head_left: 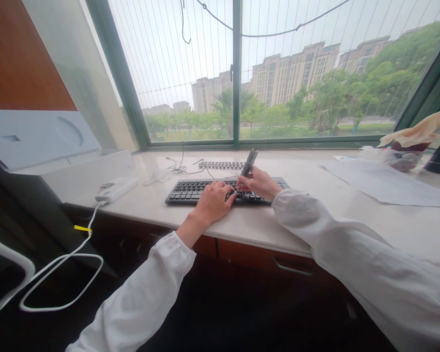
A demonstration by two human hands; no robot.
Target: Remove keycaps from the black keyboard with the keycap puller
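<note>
- The left hand (pixel 215 201) bends over the middle of a long black plastic keyboard (pixel 185 191), its fingertips on the keys; whether they pinch anything I cannot tell.
- The right hand (pixel 260 183), just beside it, is closed around a dark stick-shaped object (pixel 251 160) that rises at a tilt above the keyboard's right part.
- Beyond both hands lie rows of small dark pieces (pixel 220 165), with a thin dark cable (pixel 181 168) to their left.
- Well left of the hands sits a white plastic power strip (pixel 117 189); well right, white printed paper sheets (pixel 381 183).
</note>
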